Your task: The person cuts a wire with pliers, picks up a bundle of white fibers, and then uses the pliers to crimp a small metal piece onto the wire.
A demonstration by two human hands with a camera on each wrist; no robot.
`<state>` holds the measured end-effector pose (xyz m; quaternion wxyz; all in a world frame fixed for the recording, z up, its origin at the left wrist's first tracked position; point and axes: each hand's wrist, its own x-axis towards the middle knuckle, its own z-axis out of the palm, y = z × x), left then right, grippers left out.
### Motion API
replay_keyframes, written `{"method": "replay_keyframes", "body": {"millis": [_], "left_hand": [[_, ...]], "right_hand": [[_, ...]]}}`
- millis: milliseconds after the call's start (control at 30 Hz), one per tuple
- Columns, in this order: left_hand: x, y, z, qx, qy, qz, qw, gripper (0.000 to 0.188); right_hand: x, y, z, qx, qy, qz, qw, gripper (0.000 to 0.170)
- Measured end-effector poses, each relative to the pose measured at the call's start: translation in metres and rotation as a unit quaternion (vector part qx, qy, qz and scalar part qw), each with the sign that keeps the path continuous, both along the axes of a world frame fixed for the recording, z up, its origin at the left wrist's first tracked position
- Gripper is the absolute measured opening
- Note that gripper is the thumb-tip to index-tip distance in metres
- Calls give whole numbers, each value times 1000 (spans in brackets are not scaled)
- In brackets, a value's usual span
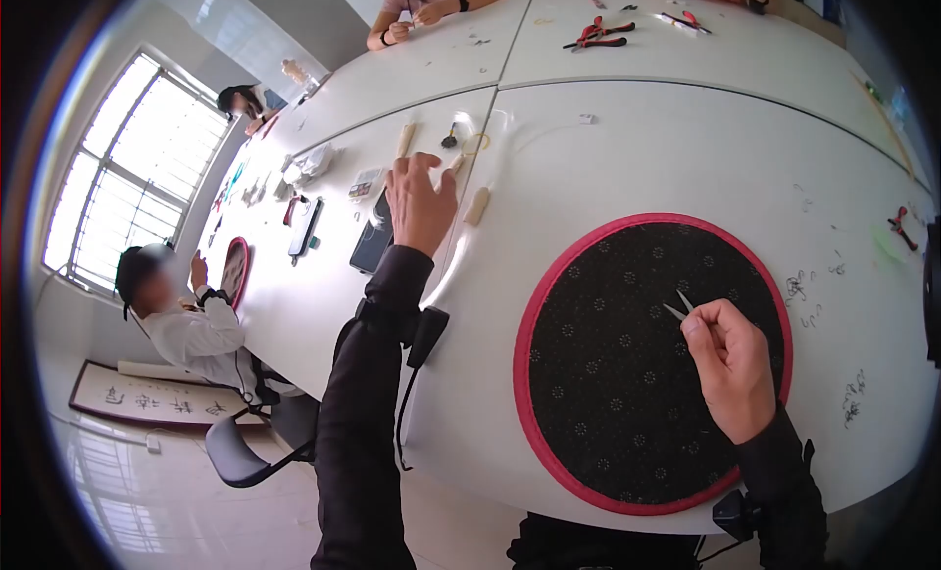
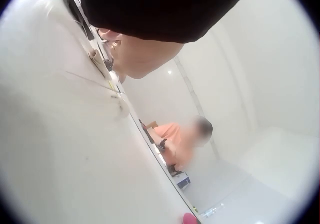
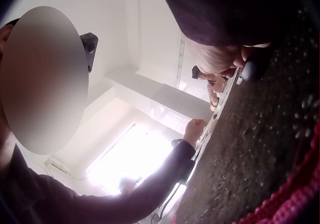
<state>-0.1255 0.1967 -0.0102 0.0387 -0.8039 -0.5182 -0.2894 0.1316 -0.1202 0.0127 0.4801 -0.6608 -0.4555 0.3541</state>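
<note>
In the head view my right hand pinches a pair of grey tweezers, their tips apart, above a round black mat with a red rim. My left hand is stretched out over the table with fingers bent and spread, and nothing shows between them. Beyond its thumb lies a small pale wooden piece. A dark phone-like slab lies at its left, and a pale wooden peg to its right. The left wrist view shows mostly sleeve and table; its fingers are largely hidden there.
Another wooden piece and a small black item lie past the left hand. Red-handled pliers rest at the far side. Dark wire scraps lie right of the mat. Several people sit around the table; a grey chair stands at left.
</note>
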Motion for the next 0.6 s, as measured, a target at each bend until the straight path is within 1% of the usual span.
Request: {"method": "replay_keyframes", "body": {"millis": [67, 167, 300, 433, 500, 567, 600], "left_hand": [[11, -23, 14, -56, 52, -26, 997, 28], [17, -26, 5, -110, 61, -58, 990, 31], [43, -37, 6, -157, -81, -107, 978, 35], [71, -51, 7, -198, -154, -146, 957, 35], [77, -55, 4, -167, -126, -146, 967, 38], [76, -63, 11, -146, -100, -142, 974, 39], [70, -51, 7, -131, -121, -154, 972, 34]], "right_hand": [[1, 0, 0, 3, -3, 2, 1000, 17], [0, -1, 1, -3, -7, 4, 1000, 18], [0, -1, 2, -13, 0, 1, 1000, 19], [0, -1, 0, -2, -8, -5, 1000, 19], [-1, 0, 0, 5, -22, -7, 1000, 19], [-2, 0, -1, -8, -3, -8, 1000, 19], [-1, 0, 0, -15, 7, -11, 1000, 19]]}}
